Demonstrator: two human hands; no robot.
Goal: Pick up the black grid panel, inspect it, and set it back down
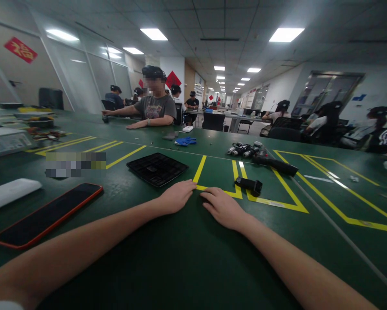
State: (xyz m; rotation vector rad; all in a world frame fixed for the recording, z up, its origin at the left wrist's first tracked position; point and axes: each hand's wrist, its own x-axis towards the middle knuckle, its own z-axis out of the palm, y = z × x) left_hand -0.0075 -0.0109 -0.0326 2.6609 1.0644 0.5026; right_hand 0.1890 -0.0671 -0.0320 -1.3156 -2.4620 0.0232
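Observation:
My left hand (178, 197) rests on the green table (167, 267) with its fingers stretched forward and nothing in them. Just beyond it, to the left, lies a flat black square plate with a ribbed surface (157, 168). My right hand (224, 207) is also laid on the table, fingers slightly bent and apart, holding nothing. Its fingertips are close to a strip of yellow tape (219, 190). A small black device with a square end (249, 185) lies past the right hand, untouched. Between the two hands is a narrow gap.
To the left are a phone in an orange case (51, 213) and a white rounded object (10, 193). Farther off lie blue gloves (186, 141), black cables with metal connectors (243, 149) and a black tube-like object (275, 164). Across the table sits a person (157, 107).

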